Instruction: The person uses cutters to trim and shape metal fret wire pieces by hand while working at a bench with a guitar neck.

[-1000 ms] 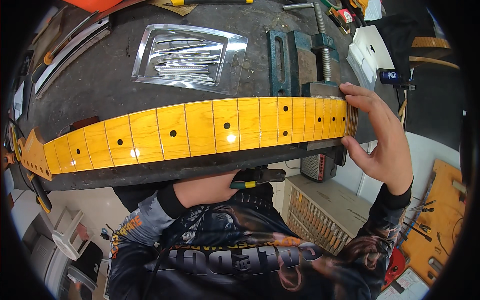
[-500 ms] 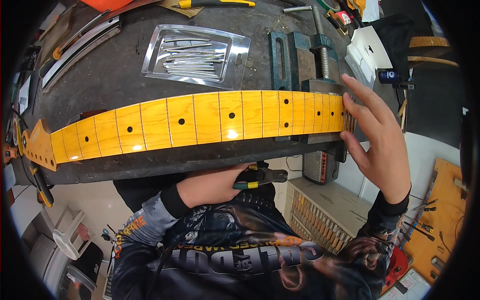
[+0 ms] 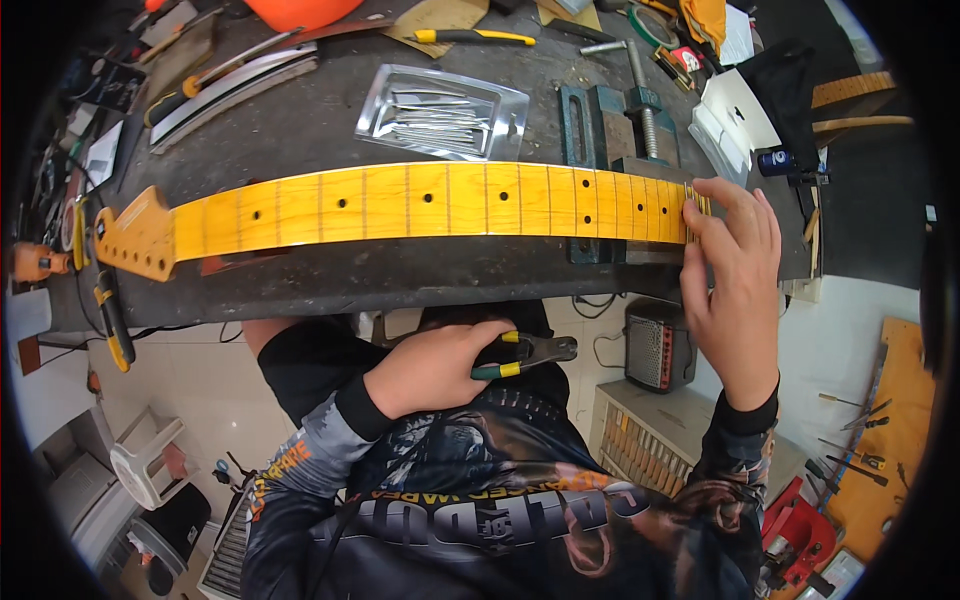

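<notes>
A yellow guitar neck [image 3: 380,208] with black dot markers lies across the workbench, its headstock [image 3: 140,235] at the left. My right hand [image 3: 738,250] is bent around the neck's right end, fingertips on the last frets and thumb by the near edge. The fingers partly hide thin metal strips there. Low over my lap, my left hand [image 3: 430,368] is closed around cutting pliers [image 3: 545,349] with green and yellow handles, jaws pointing right. Beyond the neck, a clear plastic tray [image 3: 373,118] holds several lengths of fret wire [image 3: 436,120].
A green metal vise [image 3: 577,125] sits behind the neck's right part. At the back are a yellow-black cutter knife [image 3: 475,37], a screwdriver [image 3: 175,101] and an orange object [image 3: 300,10]. A small amplifier [image 3: 655,345] stands below the bench, near a tool board [image 3: 880,440].
My right hand's fingers have gone from outstretched to bent over the neck's end. The view has shifted, so bench things appear further right. My left hand still holds the pliers.
</notes>
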A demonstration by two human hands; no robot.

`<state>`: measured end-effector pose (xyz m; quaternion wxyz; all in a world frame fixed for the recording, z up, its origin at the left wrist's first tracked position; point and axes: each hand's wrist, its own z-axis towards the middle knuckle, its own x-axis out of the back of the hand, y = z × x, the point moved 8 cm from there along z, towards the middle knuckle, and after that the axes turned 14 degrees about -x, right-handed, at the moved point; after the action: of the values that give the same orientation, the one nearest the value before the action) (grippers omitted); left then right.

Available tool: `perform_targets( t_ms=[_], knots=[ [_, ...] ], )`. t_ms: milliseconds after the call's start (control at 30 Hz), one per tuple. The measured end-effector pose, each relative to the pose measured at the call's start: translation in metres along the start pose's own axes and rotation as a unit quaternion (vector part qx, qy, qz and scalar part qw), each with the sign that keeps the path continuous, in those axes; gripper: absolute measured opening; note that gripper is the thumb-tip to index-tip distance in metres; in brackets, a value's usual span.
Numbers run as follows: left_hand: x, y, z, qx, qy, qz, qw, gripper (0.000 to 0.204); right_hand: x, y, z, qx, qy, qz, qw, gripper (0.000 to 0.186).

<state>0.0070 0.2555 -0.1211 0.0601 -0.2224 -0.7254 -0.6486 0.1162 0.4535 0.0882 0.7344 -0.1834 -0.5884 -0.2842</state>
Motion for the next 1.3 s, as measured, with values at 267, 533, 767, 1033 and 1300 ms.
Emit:
perform_targets(
  t_ms=[267, 533, 767, 1033, 1300],
  knots=[
    [0.034, 0.028, -0.064, -0.122, 0.197, -0.044, 0.972, 0.056, 0.027, -0.010, 0.036, 0.025, 0.116, -0.011, 0.993, 0.008],
    [0.017, 0.006, -0.122, -0.087, 0.313, -0.287, 0.901, 0.049, -0.046, -0.138, 0.142, 0.206, -0.054, 0.154, 0.965, 0.015],
    [0.006, -0.015, -0.169, -0.049, 0.381, -0.270, 0.883, 0.057, -0.087, -0.178, 0.156, 0.272, -0.080, 0.049, 0.958, 0.016],
    [-0.009, -0.050, -0.211, 0.022, 0.474, -0.376, 0.796, 0.072, -0.081, -0.165, 0.169, 0.230, -0.144, 0.097, 0.958, 0.012],
    [0.041, -0.018, -0.221, -0.093, 0.500, -0.326, 0.797, 0.102, 0.013, -0.146, 0.151, 0.140, -0.024, 0.453, 0.880, 0.014]
  ],
)
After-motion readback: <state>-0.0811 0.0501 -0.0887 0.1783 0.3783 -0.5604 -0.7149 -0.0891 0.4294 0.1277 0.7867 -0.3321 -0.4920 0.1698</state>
